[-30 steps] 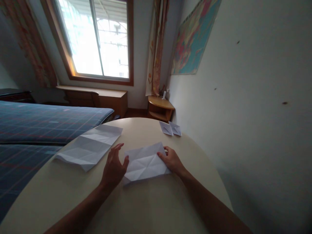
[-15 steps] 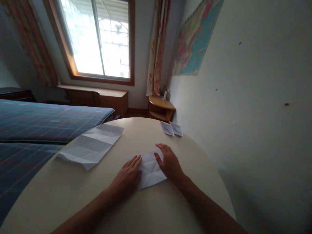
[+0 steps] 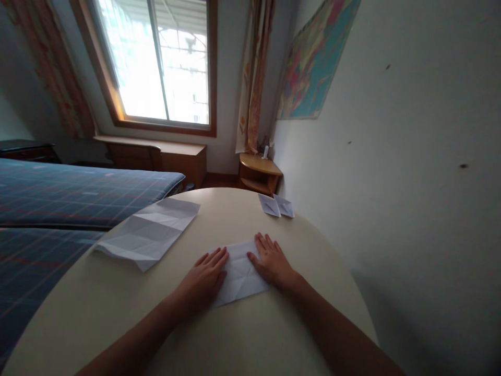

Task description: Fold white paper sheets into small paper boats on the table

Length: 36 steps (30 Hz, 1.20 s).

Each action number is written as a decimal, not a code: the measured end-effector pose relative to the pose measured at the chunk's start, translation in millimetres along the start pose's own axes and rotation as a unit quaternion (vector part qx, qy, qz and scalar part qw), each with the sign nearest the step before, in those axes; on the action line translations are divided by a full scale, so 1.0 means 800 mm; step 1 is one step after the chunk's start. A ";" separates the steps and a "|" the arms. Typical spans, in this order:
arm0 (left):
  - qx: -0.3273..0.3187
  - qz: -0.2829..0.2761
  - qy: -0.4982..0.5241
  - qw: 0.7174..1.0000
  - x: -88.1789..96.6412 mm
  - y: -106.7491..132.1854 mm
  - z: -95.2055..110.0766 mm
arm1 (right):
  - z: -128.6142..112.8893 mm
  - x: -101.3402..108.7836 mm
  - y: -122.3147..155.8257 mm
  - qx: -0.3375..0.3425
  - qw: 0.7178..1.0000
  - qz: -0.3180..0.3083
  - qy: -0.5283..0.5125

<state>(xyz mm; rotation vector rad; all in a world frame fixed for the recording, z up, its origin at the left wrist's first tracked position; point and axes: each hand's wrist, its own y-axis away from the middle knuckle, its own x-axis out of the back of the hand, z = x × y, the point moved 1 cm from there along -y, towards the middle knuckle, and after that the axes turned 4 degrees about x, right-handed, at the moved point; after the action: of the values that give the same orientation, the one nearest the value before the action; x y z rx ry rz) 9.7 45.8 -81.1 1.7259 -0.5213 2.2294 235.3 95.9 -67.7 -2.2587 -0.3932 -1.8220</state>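
Left hand (image 3: 206,278): palm down across the left end of the sheet (image 3: 240,272), fingers stretched, gripping nothing that I can see
Right hand (image 3: 272,264): spread on the right end, fingers unclenched, clasping nothing
Sheet's place: on the desk (image 3: 242,342), under and between these two
Nearer hand: neither, I see both touching it
Long axis: left to right, I judge, though covered ends leave me unsure; near edge slants away rightward
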 end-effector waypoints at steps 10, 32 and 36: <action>-0.007 0.029 0.008 1.000 -0.010 0.002 -0.003 | -0.064 -0.008 0.022 0.211 0.976 0.026 -0.049; 0.034 0.050 0.014 0.998 0.013 -0.002 0.001 | -0.059 0.001 0.030 0.253 0.965 -0.050 -0.052; 0.048 0.099 0.043 0.993 0.002 -0.010 0.008 | -0.060 -0.002 0.028 0.261 0.963 -0.042 -0.055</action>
<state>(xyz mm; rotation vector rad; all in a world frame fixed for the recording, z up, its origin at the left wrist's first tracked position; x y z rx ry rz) 18.3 50.1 -77.2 1.6791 -0.5979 2.4912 198.4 58.8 -59.1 -1.9931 -0.8845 -1.4098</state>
